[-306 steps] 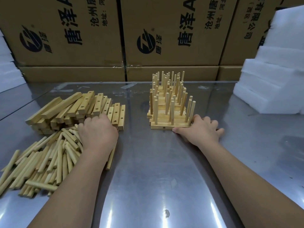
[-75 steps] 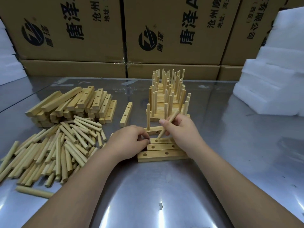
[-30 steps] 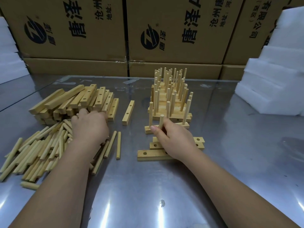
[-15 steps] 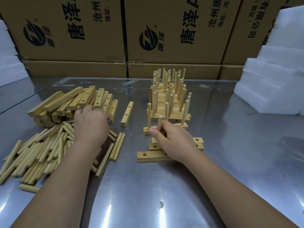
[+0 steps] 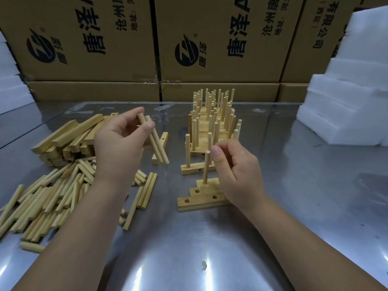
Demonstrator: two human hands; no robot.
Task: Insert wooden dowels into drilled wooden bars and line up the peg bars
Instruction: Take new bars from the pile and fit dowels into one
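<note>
Pale yellow wooden dowels [image 5: 52, 196] and bars [image 5: 201, 203]; reflective grey steel worktop [image 5: 294, 206]; brown cardboard boxes [image 5: 220, 38], black print; white foam blocks [image 5: 346, 101].

Hands: two, left hand [image 5: 117, 148] and right hand [image 5: 237, 177]
Held dowels [image 5: 156, 141]: two, in the left hand
Upright dowel [image 5: 206, 166]: one, pinched by the right hand
Near bars [image 5: 199, 203]: three (farthest carries the upright dowel)
Loose dowels [image 5: 52, 196]: left heap, past counting
Foam stacks [image 5: 346, 101]: two, left and right
</note>
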